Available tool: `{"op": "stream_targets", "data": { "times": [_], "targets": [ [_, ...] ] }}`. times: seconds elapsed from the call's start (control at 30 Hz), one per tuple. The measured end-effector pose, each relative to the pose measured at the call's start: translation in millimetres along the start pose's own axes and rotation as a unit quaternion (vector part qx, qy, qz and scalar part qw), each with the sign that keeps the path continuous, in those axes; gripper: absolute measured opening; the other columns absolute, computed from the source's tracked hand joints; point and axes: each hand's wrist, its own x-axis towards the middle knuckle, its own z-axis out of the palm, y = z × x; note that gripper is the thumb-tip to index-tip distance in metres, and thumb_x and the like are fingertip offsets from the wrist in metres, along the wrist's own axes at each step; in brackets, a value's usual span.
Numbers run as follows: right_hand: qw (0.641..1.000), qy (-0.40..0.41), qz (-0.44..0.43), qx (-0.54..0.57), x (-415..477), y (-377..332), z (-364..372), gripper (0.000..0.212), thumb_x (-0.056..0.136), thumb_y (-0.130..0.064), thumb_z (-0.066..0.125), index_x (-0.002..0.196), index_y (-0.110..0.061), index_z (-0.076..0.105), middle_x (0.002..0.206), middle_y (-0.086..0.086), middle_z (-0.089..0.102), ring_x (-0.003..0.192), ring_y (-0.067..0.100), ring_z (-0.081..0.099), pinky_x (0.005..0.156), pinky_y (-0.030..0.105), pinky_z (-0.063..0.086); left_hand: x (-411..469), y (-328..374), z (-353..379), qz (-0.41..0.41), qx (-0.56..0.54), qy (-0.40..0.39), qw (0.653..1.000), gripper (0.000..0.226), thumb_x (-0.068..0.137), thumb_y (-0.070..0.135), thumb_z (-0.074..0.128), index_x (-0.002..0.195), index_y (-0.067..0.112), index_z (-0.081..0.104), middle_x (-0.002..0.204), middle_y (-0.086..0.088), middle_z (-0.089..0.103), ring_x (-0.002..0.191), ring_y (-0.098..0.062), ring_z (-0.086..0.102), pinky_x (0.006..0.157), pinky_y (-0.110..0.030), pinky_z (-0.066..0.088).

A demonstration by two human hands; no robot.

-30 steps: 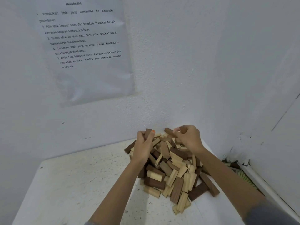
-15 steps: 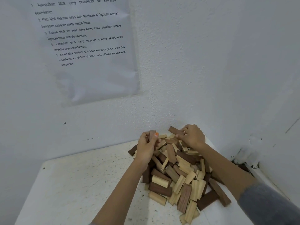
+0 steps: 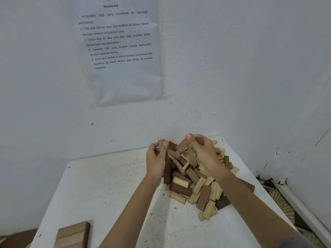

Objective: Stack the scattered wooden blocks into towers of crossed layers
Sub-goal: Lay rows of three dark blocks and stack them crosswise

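A loose pile of light and dark wooden blocks (image 3: 198,185) lies on the white table (image 3: 107,194), toward its far right corner. My left hand (image 3: 156,161) is at the pile's left edge, closed on dark blocks (image 3: 167,169) that stick out above and below the fist. My right hand (image 3: 203,153) hovers over the top of the pile and grips dark brown blocks (image 3: 183,144) between thumb and fingers. At the near left of the table sits a flat layer of blocks laid side by side (image 3: 72,235).
White walls meet in a corner just behind the pile. A printed instruction sheet (image 3: 121,51) hangs on the left wall. The table's right edge drops to a floor with a patterned item (image 3: 283,203) and a white skirting.
Both hands have lifted slightly with their blocks and moved a little nearer. The head has tilted down, so the flat layer of blocks at the near left has come into view.
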Motion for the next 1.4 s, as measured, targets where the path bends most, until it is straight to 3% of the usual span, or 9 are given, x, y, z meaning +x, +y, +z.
{"op": "stream_targets", "data": {
  "times": [0.1,0.27,0.37,0.53,0.83,0.97,1.13,1.27,1.4],
  "targets": [
    [0.999,-0.031,0.013,0.029,-30,1,8,0.029,0.094,-0.034,0.061,0.107,-0.009,0.064,0.052,-0.006,0.049,0.046,0.010,0.041,0.041,0.016,0.033,-20,-3,-12,-0.010,-0.013,0.001,1.000,0.031,0.096,0.037,0.056,0.100,0.006,0.058,0.079,-0.007,0.051,0.065,-0.010,0.048,0.055,-0.012,0.044],
    [0.998,-0.052,0.009,0.025,-78,9,17,0.027,0.091,-0.034,0.064,0.109,-0.014,0.068,0.063,0.004,0.053,0.047,0.010,0.042,0.040,0.017,0.032,-56,-10,-28,-0.026,-0.017,0.013,0.999,0.038,0.098,0.036,0.052,0.103,0.000,0.062,0.083,-0.009,0.057,0.072,-0.014,0.052,0.068,-0.023,0.046],
    [0.999,-0.035,0.026,0.031,-103,22,23,0.020,0.090,-0.030,0.066,0.104,-0.015,0.067,0.054,-0.007,0.054,0.044,0.007,0.042,0.040,0.017,0.033,-81,-15,-39,-0.033,-0.013,0.010,0.999,0.035,0.098,0.036,0.053,0.100,0.002,0.064,0.079,-0.008,0.059,0.068,-0.012,0.053,0.063,-0.022,0.047],
    [0.997,-0.046,0.056,0.024,-141,49,32,0.017,0.090,-0.026,0.066,0.098,-0.010,0.068,0.063,0.004,0.058,0.048,0.010,0.045,0.043,0.019,0.036,-120,-34,-61,-0.059,0.026,0.020,0.998,0.030,0.098,0.033,0.053,0.089,0.006,0.063,0.072,0.001,0.055,0.066,-0.010,0.050,0.063,-0.021,0.043],
    [0.993,-0.056,0.055,-0.084,-186,85,50,0.012,0.089,-0.024,0.069,0.082,-0.015,0.069,0.052,-0.010,0.056,0.048,0.009,0.049,0.044,0.018,0.037,-164,-72,-105,-0.069,0.119,0.007,0.990,0.026,0.097,0.030,0.055,0.104,0.007,0.066,0.094,-0.005,0.066,0.081,-0.011,0.057,0.066,-0.016,0.042],
    [0.990,-0.061,0.061,-0.108,-194,90,56,0.018,0.088,-0.027,0.070,0.080,-0.011,0.069,0.046,-0.005,0.052,0.046,0.011,0.046,0.048,0.021,0.036,-176,-77,-116,-0.082,0.123,-0.004,0.989,0.023,0.097,0.027,0.055,0.108,0.009,0.065,0.101,-0.005,0.067,0.086,-0.009,0.058,0.069,-0.016,0.044],
    [0.986,-0.073,0.046,-0.140,-202,93,58,0.021,0.089,-0.028,0.068,0.086,-0.006,0.070,0.061,0.000,0.061,0.050,0.011,0.049,0.051,0.021,0.039,-181,-78,-121,-0.078,0.130,-0.008,0.988,0.020,0.096,0.021,0.058,0.111,0.009,0.064,0.103,-0.004,0.067,0.094,-0.013,0.060,0.074,-0.016,0.046],
    [0.985,-0.071,0.040,-0.152,-204,92,57,0.018,0.092,-0.030,0.064,0.099,-0.014,0.068,0.084,-0.001,0.066,0.072,0.014,0.056,0.065,0.024,0.044,-182,-80,-119,-0.057,0.177,0.020,0.982,0.021,0.092,0.018,0.063,0.109,0.005,0.068,0.101,-0.005,0.069,0.093,-0.015,0.063,0.082,-0.024,0.049],
    [0.988,-0.056,0.111,-0.090,-202,88,51,0.016,0.098,-0.023,0.047,0.100,-0.018,0.063,0.080,0.000,0.054,0.061,0.013,0.047,0.050,0.023,0.034,-183,-81,-120,-0.049,0.197,0.028,0.979,0.017,0.090,0.016,0.067,0.105,0.010,0.064,0.091,-0.005,0.061,0.079,-0.012,0.055,0.069,-0.015,0.043]
  ]
}}
